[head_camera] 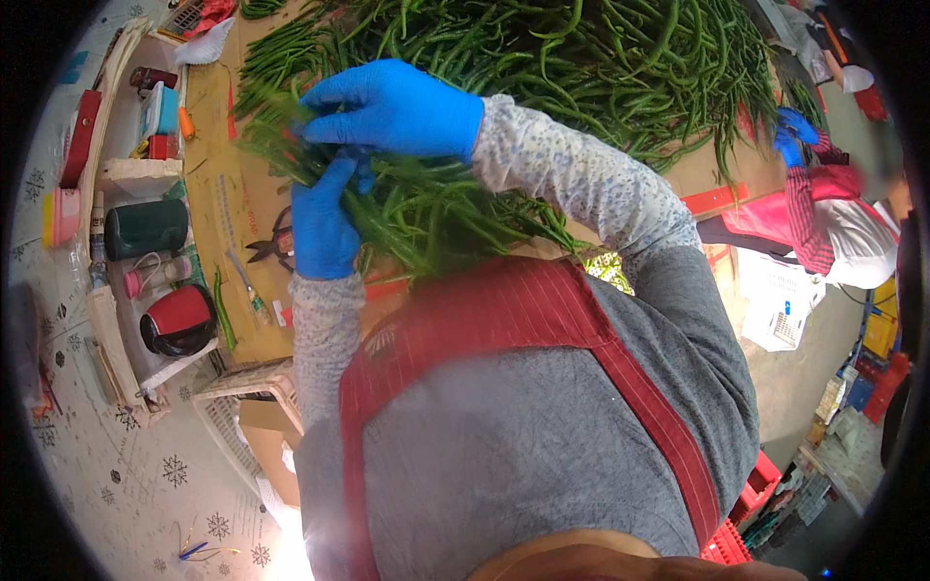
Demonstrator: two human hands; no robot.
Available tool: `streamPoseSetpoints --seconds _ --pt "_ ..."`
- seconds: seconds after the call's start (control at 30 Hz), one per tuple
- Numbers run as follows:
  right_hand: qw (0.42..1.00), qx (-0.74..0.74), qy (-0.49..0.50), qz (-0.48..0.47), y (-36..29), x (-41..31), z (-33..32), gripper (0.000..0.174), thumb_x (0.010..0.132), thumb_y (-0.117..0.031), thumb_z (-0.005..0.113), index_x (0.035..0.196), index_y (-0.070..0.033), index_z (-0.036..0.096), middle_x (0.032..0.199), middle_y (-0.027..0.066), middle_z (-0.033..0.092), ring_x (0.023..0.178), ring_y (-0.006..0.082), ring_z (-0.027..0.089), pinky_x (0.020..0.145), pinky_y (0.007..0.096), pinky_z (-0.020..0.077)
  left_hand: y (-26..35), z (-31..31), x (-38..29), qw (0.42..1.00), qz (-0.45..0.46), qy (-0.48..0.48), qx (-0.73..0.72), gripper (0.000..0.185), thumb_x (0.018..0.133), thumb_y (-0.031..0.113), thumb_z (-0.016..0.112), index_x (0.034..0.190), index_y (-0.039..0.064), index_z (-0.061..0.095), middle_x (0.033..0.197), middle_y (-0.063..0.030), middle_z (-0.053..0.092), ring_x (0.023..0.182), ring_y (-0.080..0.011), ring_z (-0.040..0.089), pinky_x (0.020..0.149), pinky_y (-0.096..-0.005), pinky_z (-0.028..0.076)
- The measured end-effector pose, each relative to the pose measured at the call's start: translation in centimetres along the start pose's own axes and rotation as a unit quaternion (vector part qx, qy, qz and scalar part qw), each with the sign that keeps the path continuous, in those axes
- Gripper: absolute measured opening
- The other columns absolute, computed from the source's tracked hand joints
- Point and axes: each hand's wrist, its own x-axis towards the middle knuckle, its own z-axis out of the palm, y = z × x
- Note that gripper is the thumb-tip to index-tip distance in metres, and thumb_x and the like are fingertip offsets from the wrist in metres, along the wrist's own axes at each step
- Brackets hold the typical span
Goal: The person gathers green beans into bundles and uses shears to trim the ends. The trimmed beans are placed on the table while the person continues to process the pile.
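Observation:
Both my hands wear blue gloves and meet over the table around a motion-blurred bunch of long green chilli peppers (pixel 381 221). My left hand (pixel 327 225) is closed around the bunch, its thumb and fingertips meeting near the middle. Above it, my right hand (pixel 392 109) reaches across with bent fingers at the bunch's far-left ends; blur hides whether it grips them. A large heap of green chilli peppers (pixel 581 72) spreads behind my hands. More peppers, lying side by side (pixel 276 65), rest at the upper left. Dark-bladed shears (pixel 272 243) lie left of my left hand.
Along the left edge, a shelf holds a dark green cylinder (pixel 147 229) and a red-and-black device (pixel 179 319). A single pepper (pixel 224 309) and an orange object (pixel 187 123) lie nearby. At right, a co-worker's blue-gloved hands (pixel 795 134) are by the heap; a white crate (pixel 777 305) stands below.

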Motion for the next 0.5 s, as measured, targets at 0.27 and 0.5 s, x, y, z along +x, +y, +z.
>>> streamPoseSetpoints --seconds 0.27,0.5 --pt "0.961 -0.231 -0.147 0.045 8.0 -9.2 -3.4 0.051 0.085 -0.042 0.067 0.127 -0.014 0.060 0.121 0.0160 0.063 0.109 0.0364 0.061 0.092 0.0457 0.0501 1.6 -8.1 -0.6 0.991 0.040 0.056 -0.114 0.042 0.100 0.020 0.052 0.140 0.007 0.046 0.121 -0.0052 0.062 0.078 -0.0061 0.052 0.068 -0.0210 0.049" --pt "0.879 -0.474 -0.039 0.043 11.0 -7.7 0.9 0.066 0.079 -0.053 0.069 0.129 -0.012 0.055 0.120 0.0157 0.059 0.104 0.0388 0.058 0.081 0.0511 0.0502 0.5 -10.0 -1.1 0.968 0.046 0.047 -0.244 0.040 0.101 0.018 0.051 0.139 0.009 0.045 0.129 -0.0098 0.056 0.086 -0.0117 0.054 0.076 -0.0275 0.050"
